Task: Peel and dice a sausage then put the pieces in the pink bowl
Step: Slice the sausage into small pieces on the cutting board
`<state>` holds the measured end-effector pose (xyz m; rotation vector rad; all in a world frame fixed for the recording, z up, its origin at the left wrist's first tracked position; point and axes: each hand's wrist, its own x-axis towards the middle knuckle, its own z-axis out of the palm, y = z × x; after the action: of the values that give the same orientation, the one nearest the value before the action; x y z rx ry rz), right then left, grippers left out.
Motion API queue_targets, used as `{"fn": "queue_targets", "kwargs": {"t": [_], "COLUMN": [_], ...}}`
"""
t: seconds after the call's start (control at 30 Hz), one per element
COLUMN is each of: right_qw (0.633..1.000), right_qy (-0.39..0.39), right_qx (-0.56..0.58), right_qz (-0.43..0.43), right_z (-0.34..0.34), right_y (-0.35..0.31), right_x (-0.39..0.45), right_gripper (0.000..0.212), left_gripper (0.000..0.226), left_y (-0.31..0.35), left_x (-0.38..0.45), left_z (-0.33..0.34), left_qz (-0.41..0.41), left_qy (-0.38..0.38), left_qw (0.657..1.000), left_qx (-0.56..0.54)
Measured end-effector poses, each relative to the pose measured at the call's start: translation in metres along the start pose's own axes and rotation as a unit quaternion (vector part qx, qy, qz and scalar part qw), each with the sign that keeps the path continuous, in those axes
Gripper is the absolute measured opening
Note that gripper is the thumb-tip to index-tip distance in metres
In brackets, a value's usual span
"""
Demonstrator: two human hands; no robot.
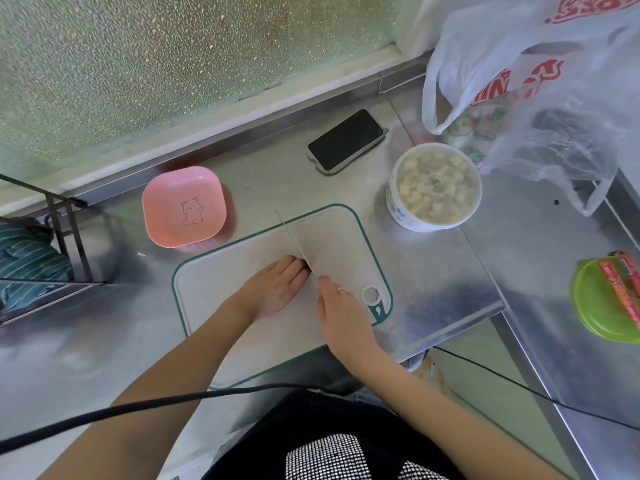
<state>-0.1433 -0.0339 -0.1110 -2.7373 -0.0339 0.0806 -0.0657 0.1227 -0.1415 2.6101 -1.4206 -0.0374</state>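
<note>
Clearly I am in the dicing step: my right hand (341, 311) is closed round the knife (294, 241), its blade angled toward the far left corner of the cutting board (242, 258), while my left hand (277, 289) lies flat with fingers pressing down beside the blade. Only a pink sliver of the sausage (309, 264) shows at those fingertips, so peel and cuts are unreadable. Next I judge short even strokes, then carrying pieces to the empty pink bowl (184, 206) just off the board's far left corner on the table (450, 289).

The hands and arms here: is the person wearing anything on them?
Both forearms are bare, with no sleeves or gloves in view. The right hand wears a thin, pale ring on one finger. The left hand shows no jewellery.
</note>
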Motion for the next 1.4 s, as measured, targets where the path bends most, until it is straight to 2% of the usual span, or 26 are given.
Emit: {"fn": "queue_targets", "kwargs": {"t": [0.13, 0.53, 0.63, 0.73, 0.87, 1.07, 1.23, 1.4], "right_qw": [1.000, 0.999, 0.995, 0.995, 0.997, 0.999, 0.999, 0.998], "right_qy": [-0.007, -0.008, 0.006, 0.040, 0.042, 0.019, 0.025, 0.021], "right_qx": [0.022, -0.049, -0.096, -0.093, -0.065, -0.027, -0.042, -0.056], "right_qz": [0.003, -0.018, -0.008, -0.002, -0.018, -0.021, -0.025, -0.033], "right_z": [0.002, 0.008, 0.002, -0.004, -0.003, 0.004, 0.007, 0.013], "right_y": [0.001, 0.007, 0.014, 0.016, 0.007, 0.001, -0.002, -0.001], "right_x": [0.001, 0.007, 0.008, 0.008, 0.005, -0.001, -0.002, -0.003], "right_gripper": [0.031, 0.061, 0.058, 0.050, 0.042, 0.045, 0.045, 0.056], "left_gripper": [0.031, 0.029, 0.028, 0.027, 0.054, 0.050, 0.063, 0.063], "left_y": [0.000, -0.001, 0.000, 0.002, 0.003, 0.004, 0.004, 0.005], "left_x": [0.000, -0.002, -0.003, -0.004, -0.008, -0.009, -0.009, -0.010], "left_z": [0.000, 0.004, 0.004, 0.002, 0.000, -0.001, -0.001, 0.001], "left_qz": [-0.009, -0.013, -0.018, -0.024, -0.029, -0.043, -0.045, -0.053], "left_qy": [0.001, -0.024, -0.010, 0.017, 0.010, 0.009, 0.003, -0.003], "left_qw": [1.000, 0.999, 1.000, 0.999, 0.999, 0.999, 0.998, 0.998], "left_qx": [-0.014, -0.017, -0.016, -0.023, -0.028, -0.022, -0.034, -0.046]}}
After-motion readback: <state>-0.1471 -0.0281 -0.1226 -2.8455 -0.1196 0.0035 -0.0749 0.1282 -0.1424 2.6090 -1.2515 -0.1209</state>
